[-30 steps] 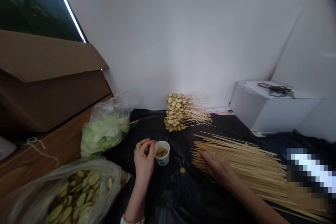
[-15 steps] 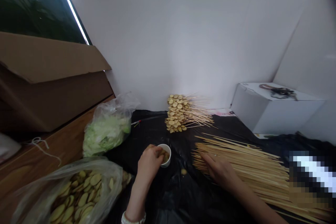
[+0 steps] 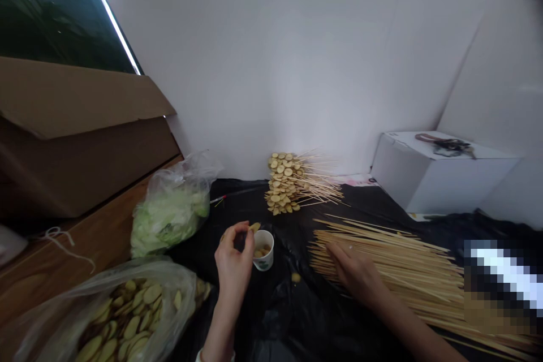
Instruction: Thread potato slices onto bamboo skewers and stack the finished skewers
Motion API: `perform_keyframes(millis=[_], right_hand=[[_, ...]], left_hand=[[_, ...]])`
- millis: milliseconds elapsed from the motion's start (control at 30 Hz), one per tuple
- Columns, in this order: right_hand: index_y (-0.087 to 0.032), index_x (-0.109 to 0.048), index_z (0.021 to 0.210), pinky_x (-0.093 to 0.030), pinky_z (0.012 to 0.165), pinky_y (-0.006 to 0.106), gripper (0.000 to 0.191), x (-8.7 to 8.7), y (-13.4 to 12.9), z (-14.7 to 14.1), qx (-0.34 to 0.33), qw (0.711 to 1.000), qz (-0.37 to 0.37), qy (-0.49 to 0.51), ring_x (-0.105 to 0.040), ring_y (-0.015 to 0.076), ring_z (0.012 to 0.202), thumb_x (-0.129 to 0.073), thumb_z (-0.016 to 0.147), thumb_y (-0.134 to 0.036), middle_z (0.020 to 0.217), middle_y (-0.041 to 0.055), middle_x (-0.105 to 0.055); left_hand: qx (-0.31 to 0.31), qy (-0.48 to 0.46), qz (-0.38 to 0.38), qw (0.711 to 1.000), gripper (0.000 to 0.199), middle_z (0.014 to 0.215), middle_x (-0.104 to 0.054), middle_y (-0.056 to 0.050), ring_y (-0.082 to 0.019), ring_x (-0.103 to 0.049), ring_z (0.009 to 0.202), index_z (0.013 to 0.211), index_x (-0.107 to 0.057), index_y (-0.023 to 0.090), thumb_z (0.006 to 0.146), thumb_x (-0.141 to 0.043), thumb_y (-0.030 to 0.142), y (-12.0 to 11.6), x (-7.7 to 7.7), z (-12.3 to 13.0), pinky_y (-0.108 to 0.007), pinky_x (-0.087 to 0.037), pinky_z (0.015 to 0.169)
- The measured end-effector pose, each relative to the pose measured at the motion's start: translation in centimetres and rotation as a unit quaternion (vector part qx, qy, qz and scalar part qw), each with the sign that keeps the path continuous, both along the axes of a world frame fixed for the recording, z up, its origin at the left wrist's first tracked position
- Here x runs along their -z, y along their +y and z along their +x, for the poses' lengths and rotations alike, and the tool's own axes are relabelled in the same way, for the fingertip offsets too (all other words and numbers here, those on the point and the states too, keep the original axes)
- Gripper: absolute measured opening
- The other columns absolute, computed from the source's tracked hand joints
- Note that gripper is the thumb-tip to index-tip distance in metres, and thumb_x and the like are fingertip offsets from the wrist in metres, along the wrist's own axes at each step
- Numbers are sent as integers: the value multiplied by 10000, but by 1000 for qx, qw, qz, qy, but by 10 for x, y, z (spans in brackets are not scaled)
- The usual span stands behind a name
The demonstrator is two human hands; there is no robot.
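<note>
My left hand pinches a potato slice between thumb and fingers, just above the rim of a white paper cup. More slices lie inside that cup. On the right, my right hand rests at the left ends of a wide heap of bamboo skewers; its fingers are drawn together on a skewer there, though the fingertips are partly hidden. Behind the cup, a stack of skewered potato slices lies with its sticks pointing right.
An open plastic bag of potato slices stands at the lower left, a tied bag of cut greens behind it. A cardboard box is at far left. Keys lie on a white box at right. A loose slice lies on black plastic sheeting.
My left hand has risen out of the cup with a potato slice in its fingers. The cup now tilts less toward me. My right hand stays at the skewers.
</note>
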State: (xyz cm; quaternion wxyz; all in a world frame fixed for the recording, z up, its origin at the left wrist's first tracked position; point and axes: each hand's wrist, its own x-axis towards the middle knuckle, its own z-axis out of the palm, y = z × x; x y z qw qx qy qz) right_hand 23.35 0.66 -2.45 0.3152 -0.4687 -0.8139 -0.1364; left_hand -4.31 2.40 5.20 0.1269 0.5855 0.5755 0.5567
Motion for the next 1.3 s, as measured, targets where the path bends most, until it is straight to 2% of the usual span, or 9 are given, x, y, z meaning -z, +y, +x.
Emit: perform_keyframes(millis=[133, 300, 433, 667, 767, 867, 933, 1100, 1300], right_hand=[[-165, -548, 1135, -501, 762, 317, 296, -2, 0, -1, 15, 999, 11, 31, -622, 208, 932, -388, 897, -90, 1055, 115, -644], [-144, -543, 1182, -505, 746, 305, 353, -5, -1, -1, 10, 999, 34, 36, -627, 203, 918, -368, 886, -67, 1035, 117, -656], [-151, -553, 1219, -497, 671, 275, 385, -6, -3, 0, 0, 999, 45, 7, -644, 176, 779, -381, 881, -83, 1000, 106, -677], [-155, -570, 1209, -451, 583, 249, 387, -8, -10, -7, -15, 999, 37, -12, -622, 148, 656, -392, 874, -79, 894, 82, -680], [-160, -584, 1193, -435, 571, 252, 387, -9, -13, -11, -21, 999, 34, -19, -611, 150, 651, -414, 857, -71, 866, 72, -673], [-165, -579, 1203, -431, 581, 250, 395, -11, -15, -12, -27, 999, 21, -14, -609, 148, 666, -422, 854, -69, 878, 68, -668], [-166, -578, 1201, -438, 608, 250, 385, -13, -17, -12, -33, 999, 13, -4, -614, 152, 697, -430, 857, -74, 892, 71, -669], [-160, -600, 1144, -442, 661, 256, 332, -17, -19, -13, -42, 999, 5, 3, -615, 162, 749, -438, 864, -84, 883, 79, -669], [-175, -595, 1149, -421, 649, 253, 349, -17, -20, -15, -42, 999, 7, -8, -598, 154, 718, -457, 845, -72, 880, 64, -673]], left_hand=[[126, -193, -52, 972, 190, 803, -627, -15, -149, -601, 716, 810, -579, 187, 776, -645, 362, -13, 6, 33, -260, -494, 652], [265, -364, -218, 866, 441, 760, -656, -16, -132, -618, 662, 1039, -633, 174, 654, -784, 326, -25, 24, 65, -236, -501, 617], [290, -448, -296, 792, 454, 882, -677, -52, -143, -635, 779, 1024, -672, 168, 608, -831, 260, -29, 40, 73, -234, -512, 689], [308, -521, -328, 726, 261, 927, -664, -29, -168, -649, 880, 887, -595, 201, 708, -770, 275, -25, 50, 72, -328, -529, 789], [315, -519, -331, 723, 295, 863, -643, -14, -189, -662, 897, 964, -601, 215, 726, -755, 295, -22, 49, 68, -293, -535, 741], [309, -508, -327, 735, 411, 785, -604, 8, -95, -638, 705, 1091, -617, 204, 714, -768, 265, -20, 49, 68, -139, -462, 550], [312, -511, -320, 734, 470, 784, -609, 7, -54, -595, 630, 1145, -606, 197, 708, -775, 233, -19, 51, 68, -111, -425, 507], [307, -535, -329, 715, 403, 901, -667, -46, -57, -607, 674, 1058, -634, 155, 689, -791, 193, -17, 54, 69, -114, -456, 553], [294, -561, -352, 689, 385, 811, -630, 16, -116, -662, 797, 1062, -622, 209, 709, -775, 200, -17, 52, 66, -229, -533, 735]])
